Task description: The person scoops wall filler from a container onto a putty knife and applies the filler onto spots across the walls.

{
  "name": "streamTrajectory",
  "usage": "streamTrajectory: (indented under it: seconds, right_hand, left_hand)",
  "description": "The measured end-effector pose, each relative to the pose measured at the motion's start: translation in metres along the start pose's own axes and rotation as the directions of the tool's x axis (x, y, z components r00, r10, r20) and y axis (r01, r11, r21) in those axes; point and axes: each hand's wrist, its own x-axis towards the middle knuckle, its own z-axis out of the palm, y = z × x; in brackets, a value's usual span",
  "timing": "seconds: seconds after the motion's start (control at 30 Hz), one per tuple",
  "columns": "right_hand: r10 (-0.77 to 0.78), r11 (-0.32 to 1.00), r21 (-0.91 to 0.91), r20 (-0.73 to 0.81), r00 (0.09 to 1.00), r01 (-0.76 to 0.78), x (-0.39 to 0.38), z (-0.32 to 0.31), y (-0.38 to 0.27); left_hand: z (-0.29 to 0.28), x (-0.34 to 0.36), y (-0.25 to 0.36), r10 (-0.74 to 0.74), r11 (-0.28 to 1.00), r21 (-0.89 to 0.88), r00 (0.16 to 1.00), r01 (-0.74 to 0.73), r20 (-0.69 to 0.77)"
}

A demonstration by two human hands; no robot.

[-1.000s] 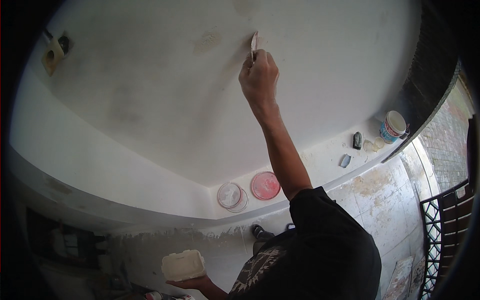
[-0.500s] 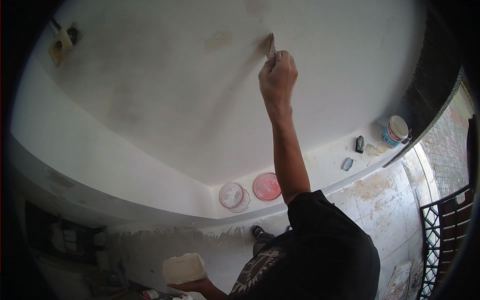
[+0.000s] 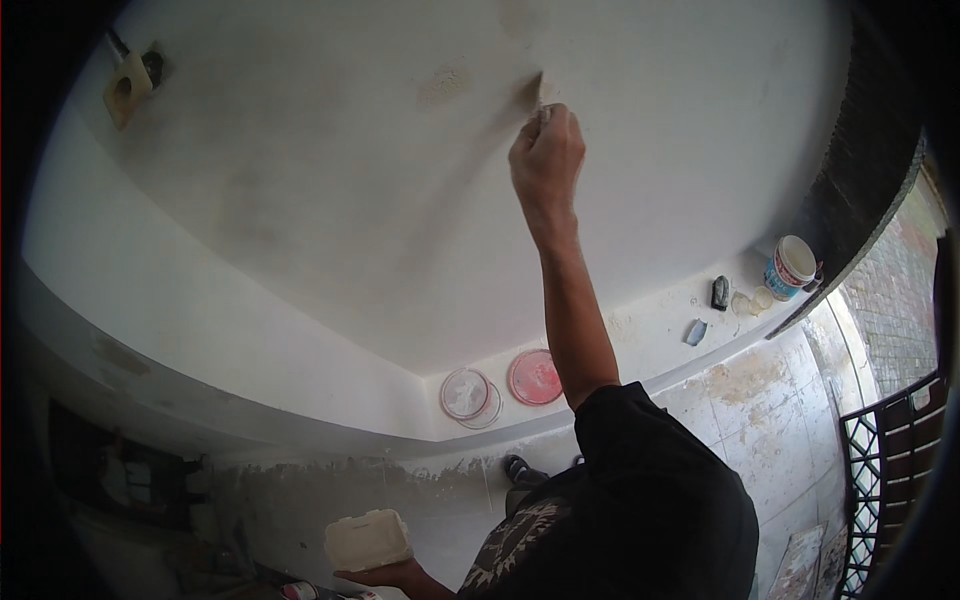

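Observation:
My right hand [image 3: 548, 165] reaches up to the white wall [image 3: 400, 220], closed around the handle of a putty knife [image 3: 541, 92]. The knife's thin blade shows nearly edge-on at the wall, and a dark shadow falls to its left. Left of the blade is a rough beige patch [image 3: 443, 85] on the wall. Low in the view, my left hand [image 3: 385, 574] supports a cream, rectangular plastic container [image 3: 367, 541] from below. Its fingers are mostly hidden beneath the container.
On the ledge lie a clear round lid [image 3: 466, 394], a red round lid [image 3: 536, 378], a dark block [image 3: 720, 292] and a bluish scrap [image 3: 696, 332]. A white-and-blue bucket [image 3: 790, 266] stands farther right. An electrical box [image 3: 127, 90] hangs at upper left; a metal gate [image 3: 880, 470] is at right.
My right hand has shifted slightly left and down along the wall, and the putty knife's blade has turned more edge-on. My left hand and the container stay nearly still.

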Motion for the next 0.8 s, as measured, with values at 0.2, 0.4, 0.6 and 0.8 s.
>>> streamTrajectory:
  seconds: [0.2, 0.4, 0.6, 0.8]
  right_hand:
    - [-0.046, 0.995, 0.09, 0.102, 0.994, 0.037, -0.001, -0.01, -0.007]
    - [0.055, 0.994, -0.094, 0.048, 0.997, -0.05, 0.004, -0.012, -0.011]
    - [0.087, 0.996, 0.019, 0.203, 0.975, -0.093, -0.001, 0.026, -0.021]
    - [0.01, 0.998, 0.055, 0.187, 0.982, -0.021, -0.005, 0.01, -0.029]
  left_hand:
    - [-0.022, 0.018, -0.004, -0.017, 1.0, -0.015, 0.989, 0.02, 0.146]
    - [-0.006, 0.003, -0.002, 0.009, 1.0, 0.029, 0.999, -0.01, 0.037]
    - [-0.025, 0.014, -0.004, -0.041, 0.998, -0.035, 0.981, 0.048, 0.189]
    - [-0.01, 0.003, 0.001, 0.017, 1.0, 0.022, 0.987, -0.021, 0.157]
